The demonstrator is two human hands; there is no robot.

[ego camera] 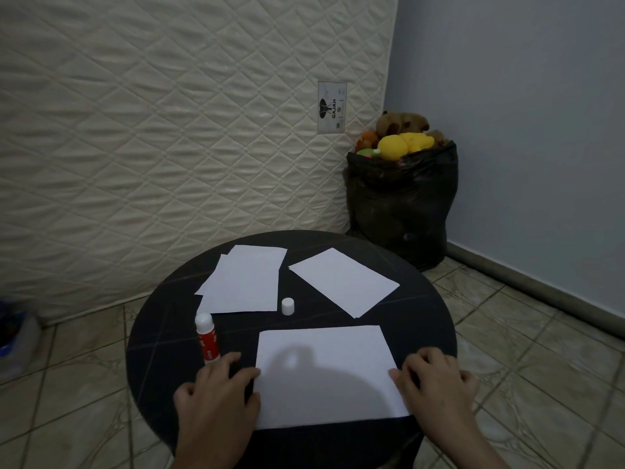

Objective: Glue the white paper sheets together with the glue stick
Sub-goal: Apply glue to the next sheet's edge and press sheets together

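Observation:
A white paper sheet (pixel 324 374) lies at the near edge of the round black table (pixel 162 333). My left hand (pixel 216 390) rests at the sheet's left edge, fingers touching it. My right hand (pixel 436 380) touches the sheet's right edge. A red and white glue stick (pixel 207 337) stands uncapped just beyond my left hand. Its white cap (pixel 287 306) stands alone near the table's middle. A small stack of white sheets (pixel 245 282) lies at the far left, and one separate sheet (pixel 343 280) lies at the far right.
A quilted cream mattress (pixel 169 130) leans upright behind the table. A black bag (pixel 402 204) stuffed with plush toys stands in the corner by the blue-grey wall. The floor is tiled. A blue thing (pixel 13 333) sits at the left edge.

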